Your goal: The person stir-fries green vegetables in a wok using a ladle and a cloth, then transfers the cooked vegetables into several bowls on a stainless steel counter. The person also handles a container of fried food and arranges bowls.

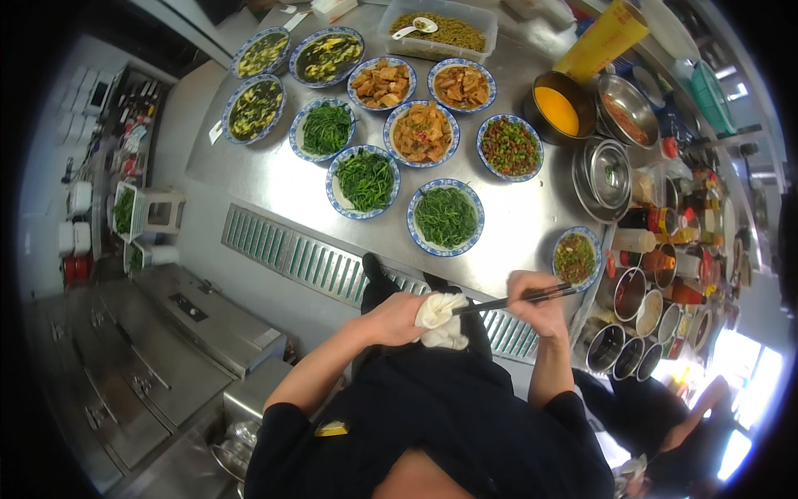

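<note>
My left hand (399, 319) is closed around a white cloth (441, 321), which wraps one end of a pair of dark chopsticks (492, 305). My right hand (537, 304) grips the chopsticks nearer their other end, in front of the steel table (511, 218). Just beyond my right hand is a blue-rimmed bowl of chopped green and brown food (575, 257). A plate of cooked greens (445, 217) lies ahead of my hands, and another plate of greens (364, 181) is farther left.
Plates of braised pieces (421, 133), a bowl of diced beans and meat (510, 147) and bowls of dark soup (254, 108) cover the far side. A pot of orange liquid (558, 109), steel bowls (610, 173) and sauce containers (629, 293) crowd the right. Another person (654, 418) stands lower right.
</note>
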